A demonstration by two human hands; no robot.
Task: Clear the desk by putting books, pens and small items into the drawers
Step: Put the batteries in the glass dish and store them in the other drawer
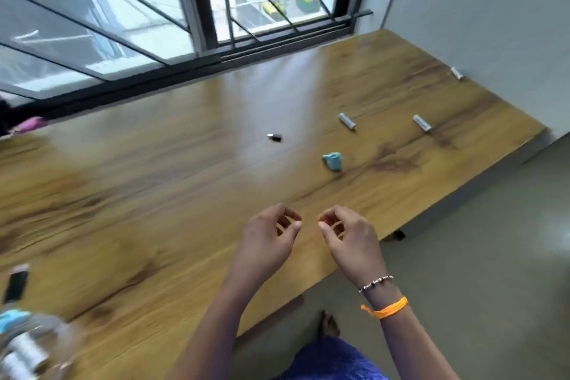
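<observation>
Both hands hover over the tabletop's (154, 194) near edge, left hand (266, 241) and right hand (350, 236) loosely curled, holding nothing. Best to gather the blue item (333, 160) mid-tabletop first, then the black piece (274, 137) and batteries (347, 121) toward the right edge. Nothing blocks the reach; no drawer is visible.

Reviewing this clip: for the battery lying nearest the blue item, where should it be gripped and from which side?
Probably the middle of the battery, pinched across its width from above. It lies flat on the desk as a slim cylinder, angled away from the desk edge, with bare wood on both long sides, so fingertips can close across it. The right hand is nearer; both hands look empty.
</observation>
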